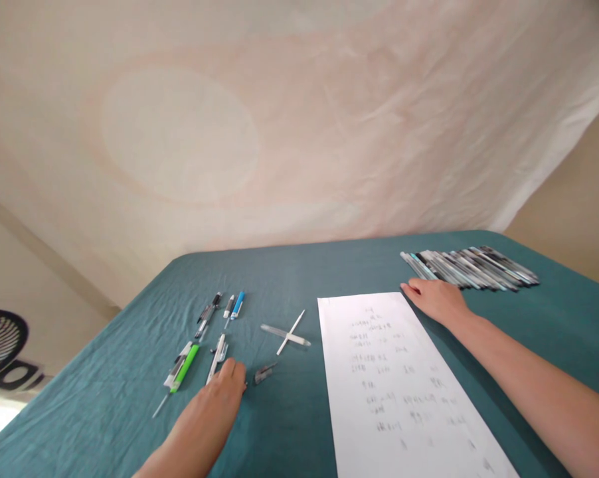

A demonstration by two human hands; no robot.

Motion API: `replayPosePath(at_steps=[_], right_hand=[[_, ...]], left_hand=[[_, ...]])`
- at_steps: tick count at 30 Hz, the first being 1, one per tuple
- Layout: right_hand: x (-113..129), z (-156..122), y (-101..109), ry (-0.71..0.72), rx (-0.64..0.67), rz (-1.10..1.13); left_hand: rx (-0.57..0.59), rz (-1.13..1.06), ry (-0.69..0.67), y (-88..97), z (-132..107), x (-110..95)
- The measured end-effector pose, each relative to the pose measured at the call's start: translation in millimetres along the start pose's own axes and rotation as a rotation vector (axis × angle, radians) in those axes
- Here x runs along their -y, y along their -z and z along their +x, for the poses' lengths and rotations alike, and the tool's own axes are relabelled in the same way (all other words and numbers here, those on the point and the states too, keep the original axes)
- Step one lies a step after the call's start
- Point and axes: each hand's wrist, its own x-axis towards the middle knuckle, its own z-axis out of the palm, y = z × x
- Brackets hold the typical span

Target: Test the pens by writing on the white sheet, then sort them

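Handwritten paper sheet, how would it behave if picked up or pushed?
The paper sheet looks thin and flat, so it would likely flop when lifted by one corner and feel light for its size. On the teal cloth, a push might buckle it.

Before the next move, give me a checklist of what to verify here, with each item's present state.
1. Left hand's grip visible: cannot tell; its underside is hidden, beside the slim white pen.
2. Bright green plastic pen piece free of both hands: ok.
3. Thin white stick and translucent plastic tube apart: not ok; they cross.
4. Long row of grey and black pens laid side by side: ok, near the right hand.
5. Handwriting on the white paper sheet readable: not ok, blurred.
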Motion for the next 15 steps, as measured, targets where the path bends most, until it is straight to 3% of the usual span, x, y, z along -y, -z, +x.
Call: replayPosePath(at_steps=[3, 7, 11, 15], right_hand=[[0, 0, 1, 0.009, 0.000, 0.006], [1, -1, 5, 0.026, 0.004, 0.010], [3, -1, 6, 0.003, 0.034, 0.025], [3, -1, 6, -0.008, 0.033, 0.033]], left_hand=[[0.012, -0.003, -0.029, 6.6, -4, -2], [0.008, -0.192, -0.130, 32.8, -12, -17], [-0.003, -0.334, -0.377, 60.1, -2, -53], [-0.001, -0.267, -0.543, 60.4, 36, -102]])
